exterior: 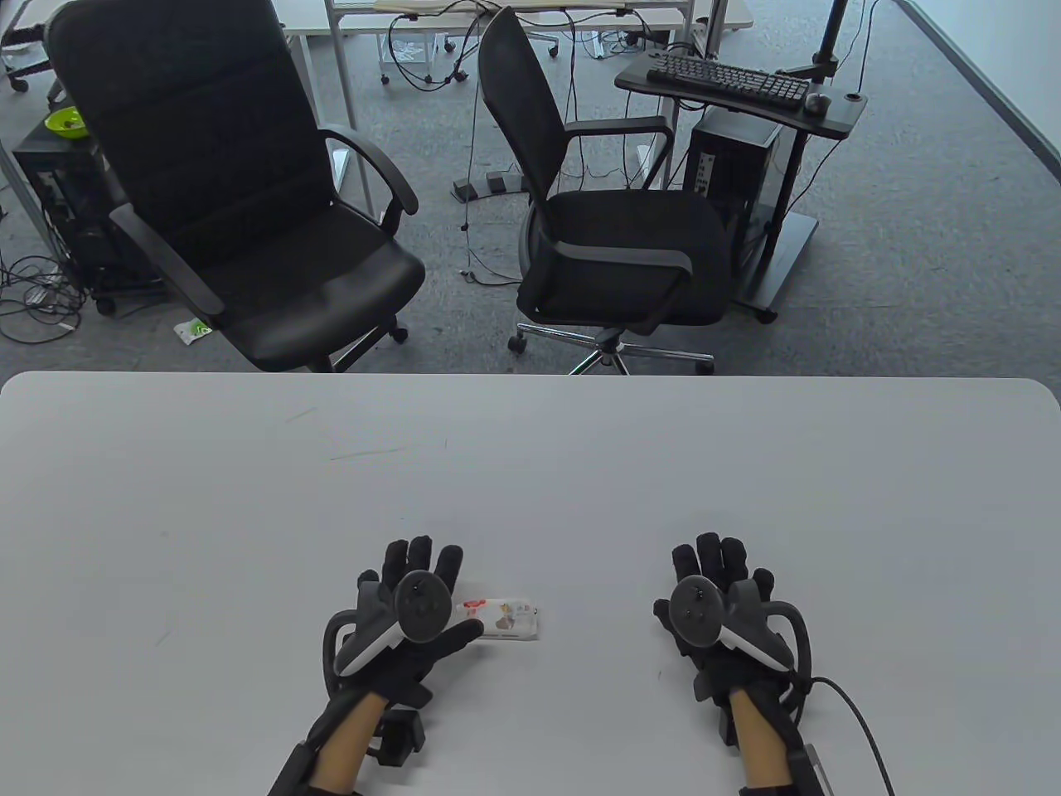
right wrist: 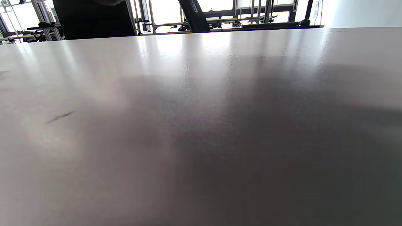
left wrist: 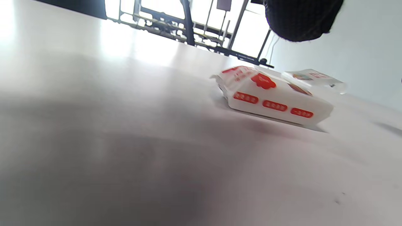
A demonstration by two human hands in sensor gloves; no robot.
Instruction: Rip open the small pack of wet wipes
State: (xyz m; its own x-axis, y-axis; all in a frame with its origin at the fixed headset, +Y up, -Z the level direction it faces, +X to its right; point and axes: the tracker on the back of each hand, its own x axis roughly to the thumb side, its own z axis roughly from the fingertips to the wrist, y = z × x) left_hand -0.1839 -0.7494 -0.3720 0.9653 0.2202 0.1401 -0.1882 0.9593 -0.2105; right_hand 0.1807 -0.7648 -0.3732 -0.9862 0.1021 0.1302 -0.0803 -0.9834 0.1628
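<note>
A small white pack of wet wipes (exterior: 506,618) with red print lies flat on the white table (exterior: 530,464), near the front edge. In the left wrist view the pack (left wrist: 273,97) shows its flap lifted at the far end. My left hand (exterior: 414,593) rests on the table just left of the pack with fingers spread, the thumb close to the pack's near left corner; I cannot tell if it touches. One gloved fingertip (left wrist: 301,18) hangs above the pack. My right hand (exterior: 721,584) lies open on the table far to the right, holding nothing.
Two black office chairs (exterior: 249,191) (exterior: 613,224) stand beyond the table's far edge. A keyboard stand (exterior: 738,83) is at the back right. A cable (exterior: 862,730) runs from my right wrist. The right wrist view shows bare tabletop (right wrist: 201,125).
</note>
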